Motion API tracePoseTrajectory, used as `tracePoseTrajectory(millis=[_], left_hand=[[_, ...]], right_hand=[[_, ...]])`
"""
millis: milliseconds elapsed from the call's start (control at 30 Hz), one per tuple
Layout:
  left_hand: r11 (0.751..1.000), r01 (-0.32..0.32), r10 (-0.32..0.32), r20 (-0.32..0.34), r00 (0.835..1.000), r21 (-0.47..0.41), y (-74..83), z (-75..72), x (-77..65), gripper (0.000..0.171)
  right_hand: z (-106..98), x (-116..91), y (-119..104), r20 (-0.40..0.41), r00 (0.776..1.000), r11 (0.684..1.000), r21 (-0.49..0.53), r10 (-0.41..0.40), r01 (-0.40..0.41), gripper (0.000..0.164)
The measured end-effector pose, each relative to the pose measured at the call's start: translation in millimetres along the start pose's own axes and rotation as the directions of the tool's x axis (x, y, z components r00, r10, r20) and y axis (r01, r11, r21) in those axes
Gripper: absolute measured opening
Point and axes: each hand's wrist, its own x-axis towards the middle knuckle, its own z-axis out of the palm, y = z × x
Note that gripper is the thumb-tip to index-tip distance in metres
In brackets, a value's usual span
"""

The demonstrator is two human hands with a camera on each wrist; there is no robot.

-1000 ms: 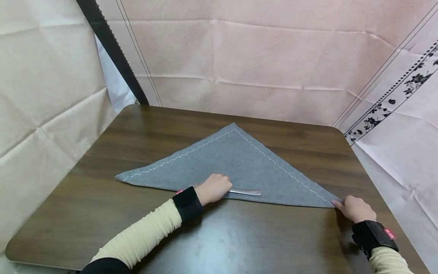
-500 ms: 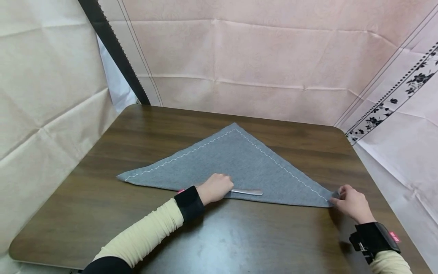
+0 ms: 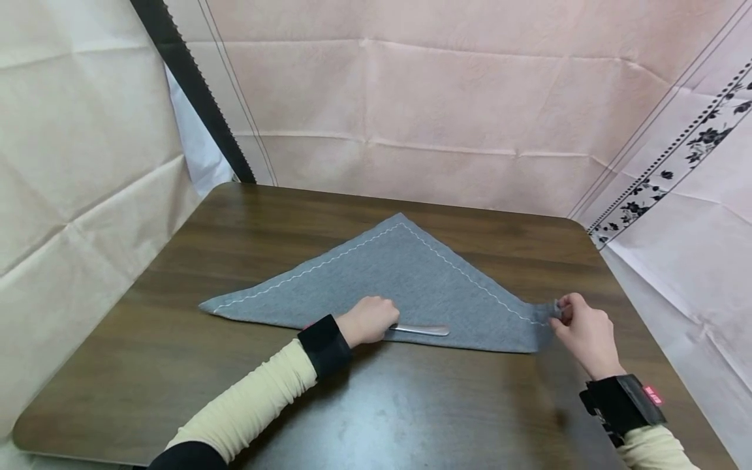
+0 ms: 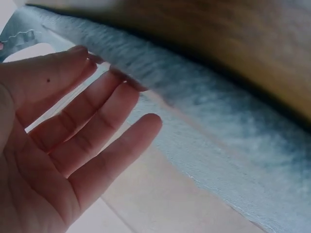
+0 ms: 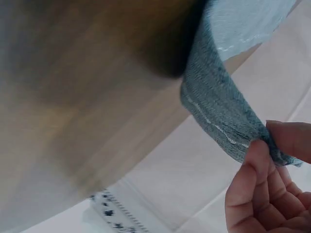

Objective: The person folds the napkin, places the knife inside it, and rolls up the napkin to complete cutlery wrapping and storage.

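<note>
A grey-blue cloth napkin (image 3: pixel 376 277) with white stitching lies as a triangle, its point toward the back of the table. My left hand (image 3: pixel 369 320) is at the middle of its near edge, holding a silver piece of cutlery (image 3: pixel 429 330). Only the smooth, rounded end sticks out to the right; the hand hides the rest. In the left wrist view, the left hand's fingers (image 4: pixel 121 131) bend toward the cloth edge. At the right end, my right hand (image 3: pixel 587 333) pinches the napkin's corner (image 5: pixel 228 126) between thumb and fingers, lifted and folding inward.
The brown wooden table (image 3: pixel 294 418) has rounded corners. Pale creased sheets (image 3: pixel 440 98) hang behind it and at both sides, with a black strip (image 3: pixel 200 98) at the left and a floral band (image 3: pixel 675 170) at the right.
My right hand has gripped the napkin's right corner, raised it and moved it left and away from me. The left hand and the cutlery have stayed in place.
</note>
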Motion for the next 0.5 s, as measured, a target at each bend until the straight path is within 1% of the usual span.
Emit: tracePoseTrajectory(millis=[67, 133, 200, 267, 333, 400, 467, 500], left_hand=[[1.0, 0.007, -0.007, 0.006, 1.0, -0.03, 0.9, -2.3, 0.2, 0.017], [0.999, 0.007, -0.007, -0.002, 1.0, -0.05, 2.1, -4.3, 1.3, 0.015], [0.998, -0.009, 0.007, -0.029, 1.0, -0.058, 4.2, -6.7, 4.3, 0.013], [0.997, -0.037, 0.033, -0.071, 0.997, -0.061, 7.7, -9.9, 9.9, 0.013], [0.996, -0.067, 0.059, -0.122, 0.991, -0.063, 13.0, -13.2, 19.0, 0.017], [0.992, -0.096, 0.082, -0.166, 0.983, -0.081, 20.3, -17.7, 31.2, 0.026], [0.989, -0.096, 0.076, -0.175, 0.982, -0.11, 29.5, -20.6, 46.2, 0.027], [0.988, -0.09, 0.069, -0.166, 0.984, -0.125, 34.5, -21.9, 54.1, 0.025]], right_hand=[[1.4, 1.0, -7.8, -0.007, 1.0, 1.0, 0.0, -0.015, 0.015, 0.024], [3.8, 2.1, -14.6, -0.014, 0.999, 0.999, 0.002, -0.032, 0.032, 0.023], [6.6, 4.1, -20.5, -0.021, 0.999, 0.999, 0.007, -0.048, 0.048, 0.022], [9.8, 6.2, -25.0, -0.036, 0.997, 0.998, 0.006, -0.07, 0.07, 0.021], [12.9, 7.6, -28.5, -0.051, 0.995, 0.996, -0.001, -0.087, 0.087, 0.02], [15.6, 8.0, -31.2, -0.058, 0.993, 0.995, -0.011, -0.101, 0.101, 0.021], [18.6, 7.5, -34.2, -0.061, 0.992, 0.994, -0.02, -0.112, 0.111, 0.022], [20.4, 7.0, -36.1, -0.063, 0.991, 0.993, -0.023, -0.116, 0.115, 0.023]])
